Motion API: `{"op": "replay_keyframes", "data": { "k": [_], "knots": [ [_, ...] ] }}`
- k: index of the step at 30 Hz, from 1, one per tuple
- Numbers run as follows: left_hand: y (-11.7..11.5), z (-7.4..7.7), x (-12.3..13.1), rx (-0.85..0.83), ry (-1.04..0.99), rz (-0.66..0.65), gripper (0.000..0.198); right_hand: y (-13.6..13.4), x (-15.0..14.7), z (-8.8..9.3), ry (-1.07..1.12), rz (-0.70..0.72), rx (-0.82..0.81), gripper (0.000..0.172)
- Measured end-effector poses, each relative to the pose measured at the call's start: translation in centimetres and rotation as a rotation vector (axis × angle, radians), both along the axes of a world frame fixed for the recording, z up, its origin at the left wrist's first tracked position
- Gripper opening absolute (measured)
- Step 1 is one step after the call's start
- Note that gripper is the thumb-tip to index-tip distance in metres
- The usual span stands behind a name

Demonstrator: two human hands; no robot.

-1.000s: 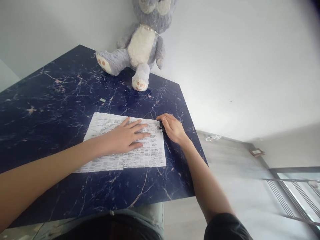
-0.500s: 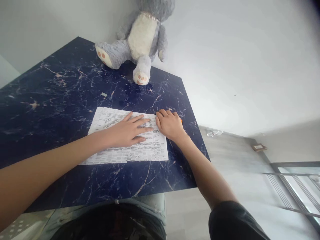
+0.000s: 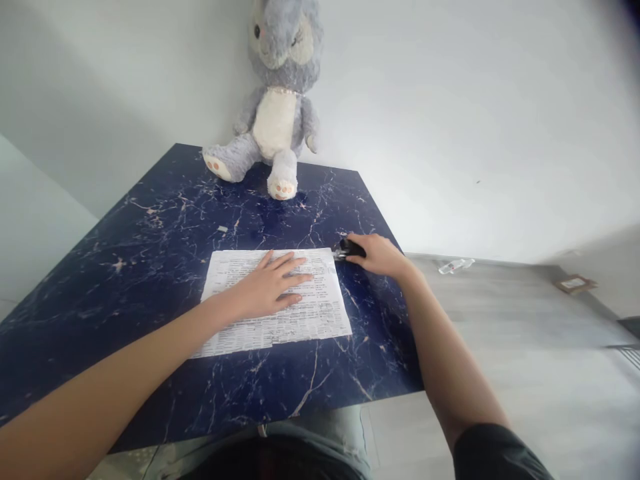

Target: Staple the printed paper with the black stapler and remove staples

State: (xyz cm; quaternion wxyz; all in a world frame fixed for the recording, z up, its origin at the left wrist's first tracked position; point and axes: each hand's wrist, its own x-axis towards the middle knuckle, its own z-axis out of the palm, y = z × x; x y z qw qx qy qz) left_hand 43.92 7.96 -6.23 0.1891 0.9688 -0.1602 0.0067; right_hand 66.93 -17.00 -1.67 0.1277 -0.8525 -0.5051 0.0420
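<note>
Printed paper sheets [image 3: 320, 313] lie on the dark blue marbled table, covered in dense text. My left hand [image 3: 273, 285] rests flat on them with its fingers spread. At their upper right corner my right hand [image 3: 379, 253] is closed around a black stapler [image 3: 353, 248]. The stapler's silver front end points left and meets the corner of the paper. Whether the sheet's edge sits inside its jaws is too small to tell.
A grey and white plush toy [image 3: 275, 120] sits at the back of the table [image 3: 150, 267] against the wall. A small pale piece [image 3: 223, 229] lies beyond the paper. On the floor to the right are a clear plastic item [image 3: 456, 266] and a brown box [image 3: 575, 284].
My right hand has moved off the paper to the right and now holds the stapler at its corner. My left hand stays flat on the sheets. The view has tilted up.
</note>
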Motion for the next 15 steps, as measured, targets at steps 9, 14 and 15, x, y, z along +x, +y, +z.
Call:
{"op": "replay_keyframes", "data": {
  "k": [9,14,15],
  "knots": [
    [1.7,-0.3,1.4,-0.789,-0.081,0.479,0.037,4.5,-7.4,-0.1,0.188,0.017,0.366,0.021],
    [2.7,-0.9,2.1,-1.185,-0.119,0.534,0.041,6.5,-10.0,-0.6,0.37,0.245,0.296,0.035],
    [2.7,-1.0,2.2,-1.226,-0.113,0.534,0.043,6.2,-9.4,-0.4,0.481,0.307,0.281,0.04]
  ]
}}
